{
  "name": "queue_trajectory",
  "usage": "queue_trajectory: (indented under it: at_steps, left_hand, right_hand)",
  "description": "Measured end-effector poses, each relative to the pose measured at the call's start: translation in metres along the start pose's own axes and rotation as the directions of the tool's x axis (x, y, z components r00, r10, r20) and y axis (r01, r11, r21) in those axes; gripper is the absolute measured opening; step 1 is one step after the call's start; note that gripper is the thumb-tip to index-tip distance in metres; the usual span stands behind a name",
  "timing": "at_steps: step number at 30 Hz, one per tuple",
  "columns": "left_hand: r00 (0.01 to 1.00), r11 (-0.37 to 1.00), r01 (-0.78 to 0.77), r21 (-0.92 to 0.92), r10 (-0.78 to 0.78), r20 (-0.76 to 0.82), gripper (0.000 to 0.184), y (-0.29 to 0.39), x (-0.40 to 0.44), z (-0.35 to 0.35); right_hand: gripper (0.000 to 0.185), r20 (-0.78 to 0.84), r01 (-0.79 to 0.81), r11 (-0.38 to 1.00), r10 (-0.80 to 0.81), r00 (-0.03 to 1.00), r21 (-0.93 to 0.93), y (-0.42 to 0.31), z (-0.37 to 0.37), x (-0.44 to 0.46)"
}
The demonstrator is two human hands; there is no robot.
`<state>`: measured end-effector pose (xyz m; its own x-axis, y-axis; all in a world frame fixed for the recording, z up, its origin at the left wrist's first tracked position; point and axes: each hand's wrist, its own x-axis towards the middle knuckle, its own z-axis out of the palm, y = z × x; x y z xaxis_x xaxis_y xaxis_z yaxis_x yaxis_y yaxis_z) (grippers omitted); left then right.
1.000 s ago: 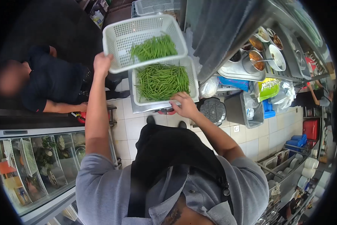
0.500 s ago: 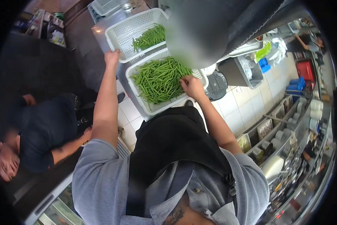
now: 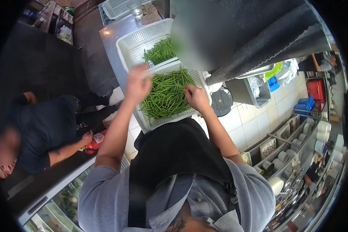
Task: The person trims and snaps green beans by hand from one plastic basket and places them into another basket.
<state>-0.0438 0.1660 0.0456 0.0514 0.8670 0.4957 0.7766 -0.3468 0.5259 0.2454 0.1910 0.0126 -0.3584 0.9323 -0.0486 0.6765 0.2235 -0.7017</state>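
Note:
A heap of green beans [image 3: 168,96] fills the nearer white perforated basket [image 3: 152,124], close against my black apron. Behind it, a second white basket [image 3: 133,46] holds a smaller pile of green beans [image 3: 160,51]. My left hand [image 3: 138,84] is raised over the left rims of the baskets, its fingers smeared by motion. At the right side of the nearer heap, my right hand [image 3: 197,98] has its fingers closed in a pinch on a bean, though the fingertips are partly hidden. A large dark blurred shape covers the right end of the far basket.
The baskets stand on a steel table [image 3: 111,36] with a glass [image 3: 137,14] and a brown cloth [image 3: 150,15]. A co-worker in a dark shirt [image 3: 46,127] is at the left, a hand near a red object [image 3: 96,144]. A grey bin [image 3: 240,91] and loaded shelves stand right.
My left hand has let go of the far basket's rim and moved right and toward me. My right hand stays at the right side of the beans, fingers still pinched.

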Motion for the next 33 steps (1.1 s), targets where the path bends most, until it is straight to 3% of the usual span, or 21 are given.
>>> queue_trajectory:
  at_steps: [1,2,4,5,8,10,14,16,20,21,23,24,25,26,27,28,29,30,31,32,33]
  left_hand:
    - [0.99,0.997,-0.063,0.043,0.057,0.126,0.05,0.037,-0.003,0.006]
    - [0.962,0.988,-0.13,0.079,0.107,0.25,0.049,0.069,-0.005,0.015]
    - [0.957,0.982,-0.112,0.154,0.065,0.283,0.042,0.089,-0.026,0.052]
    - [0.878,0.987,0.054,0.152,-0.119,0.464,0.04,0.08,-0.04,0.071]
    - [0.873,0.963,0.173,0.205,-0.246,0.421,0.037,0.072,-0.05,0.086]
    - [0.865,0.957,0.262,0.125,-0.291,0.408,0.033,0.075,-0.044,0.075]
    - [0.776,0.929,0.346,0.129,-0.361,0.517,0.028,0.087,-0.042,0.061]
    - [0.848,0.922,0.386,-0.04,-0.337,0.409,0.027,0.093,-0.038,0.066]
    - [0.724,0.784,0.59,-0.193,-0.409,0.556,0.026,0.092,-0.029,0.079]
    - [0.724,0.789,0.582,-0.199,-0.392,0.567,0.026,0.09,-0.027,0.081]
    - [0.779,0.788,0.555,-0.268,-0.379,0.499,0.025,0.09,-0.026,0.085]
    - [0.778,0.787,0.552,-0.276,-0.366,0.511,0.025,0.088,-0.027,0.089]
    - [0.786,0.757,0.56,-0.336,-0.358,0.505,0.025,0.085,-0.031,0.095]
    - [0.794,0.724,0.566,-0.394,-0.351,0.496,0.026,0.08,-0.034,0.1]
    - [0.78,0.657,0.601,-0.454,-0.358,0.514,0.024,0.073,-0.039,0.106]
    - [0.781,0.66,0.597,-0.456,-0.348,0.518,0.024,0.07,-0.037,0.105]
    - [0.763,0.386,0.639,-0.665,-0.422,0.489,0.023,0.068,-0.038,0.104]
    - [0.721,0.07,0.588,-0.806,-0.497,0.483,0.023,0.068,-0.037,0.101]
    - [0.704,0.053,0.604,-0.795,-0.504,0.501,0.023,0.064,-0.036,0.093]
    - [0.699,0.046,0.609,-0.792,-0.504,0.508,0.023,0.061,-0.037,0.091]
    - [0.707,-0.008,0.554,-0.833,-0.524,0.475,0.023,0.057,-0.037,0.09]
  right_hand:
    - [0.014,0.048,0.161,0.983,-0.166,0.985,0.088,0.003,-0.002,-0.001]
    - [0.014,0.059,0.171,0.981,-0.177,0.982,0.091,0.004,-0.003,-0.001]
    - [0.018,0.179,0.108,0.946,-0.169,0.969,0.307,0.0,0.0,0.004]
    - [0.021,0.222,0.059,0.942,-0.139,0.965,0.331,0.001,-0.003,0.008]
    - [0.02,0.313,0.061,0.951,-0.161,0.936,0.304,0.0,-0.035,0.016]
    - [0.019,0.336,0.028,0.955,-0.131,0.933,0.294,0.02,-0.039,0.022]
    - [0.015,0.281,-0.01,0.968,-0.063,0.958,0.25,0.016,-0.056,0.021]
    - [0.013,0.213,0.193,0.964,-0.23,0.95,0.182,0.015,-0.053,0.022]
    - [0.011,0.075,0.413,0.901,-0.425,0.902,0.134,0.009,-0.04,0.018]
    - [0.011,0.064,0.401,0.907,-0.411,0.909,0.125,0.007,-0.035,0.018]
    - [0.008,-0.095,0.217,0.916,-0.196,0.976,0.337,0.001,-0.024,0.014]
    - [0.008,-0.102,0.205,0.922,-0.181,0.978,0.329,0.001,-0.015,0.014]
    - [0.008,-0.045,0.033,0.779,-0.006,0.999,0.627,0.0,-0.005,0.014]
    - [0.008,0.061,-0.124,0.522,0.137,0.989,0.844,0.001,0.002,0.013]
    - [0.012,0.071,-0.137,0.409,0.172,0.983,0.902,0.0,0.004,0.011]
    - [0.012,0.062,-0.131,0.41,0.177,0.982,0.903,0.007,0.008,0.014]
    - [0.016,-0.061,-0.083,0.728,0.169,0.984,0.68,0.02,0.012,0.017]
    - [0.021,-0.167,-0.053,0.936,0.118,0.979,0.349,0.027,0.01,0.016]
    - [0.03,-0.034,-0.004,0.997,0.007,0.999,0.074,0.034,0.006,0.011]
    - [0.03,-0.03,-0.012,0.997,0.015,0.999,0.073,0.036,0.012,0.007]
    - [0.03,0.082,-0.026,0.974,0.007,0.997,0.226,0.029,0.014,0.001]
